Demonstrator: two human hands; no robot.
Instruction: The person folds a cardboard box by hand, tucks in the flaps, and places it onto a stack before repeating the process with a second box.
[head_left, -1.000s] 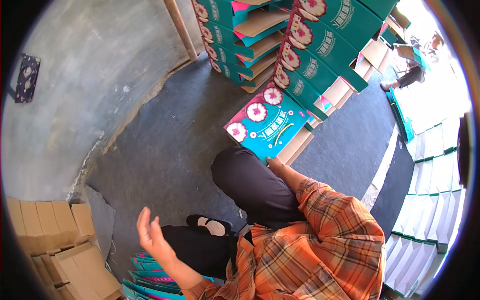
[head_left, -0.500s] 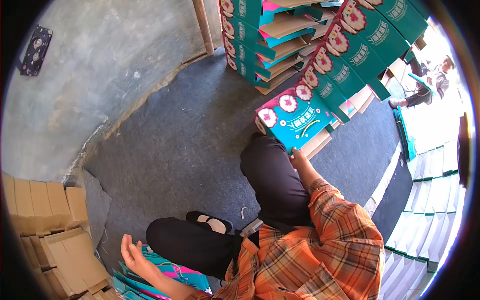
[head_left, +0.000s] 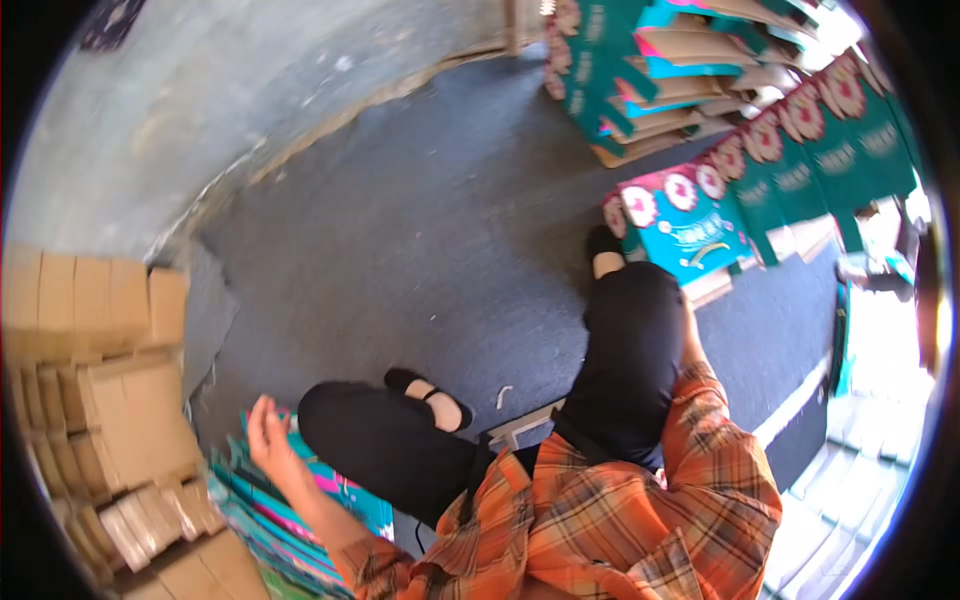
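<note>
My left hand is raised with its fingers stretched out, holding nothing. It hovers over a pile of flat teal and pink printed cartons beside my left leg. My right hand reaches past my right knee to the near edge of a teal carton with a red and white flower pattern. The knee hides most of its fingers, so their grip on that carton does not show. Behind this carton, a row of matching teal cartons stretches away to the upper right.
Another stack of teal cartons with flaps sticking out stands at the back. Brown cardboard boxes are piled at the left, by the grey wall. Pale cartons line the right. Another person's leg shows at the far right.
The view has swung, shifting the carton row to the right in the picture. My right hand has become more hidden behind the knee. My left hand remains raised over the flat cartons.
</note>
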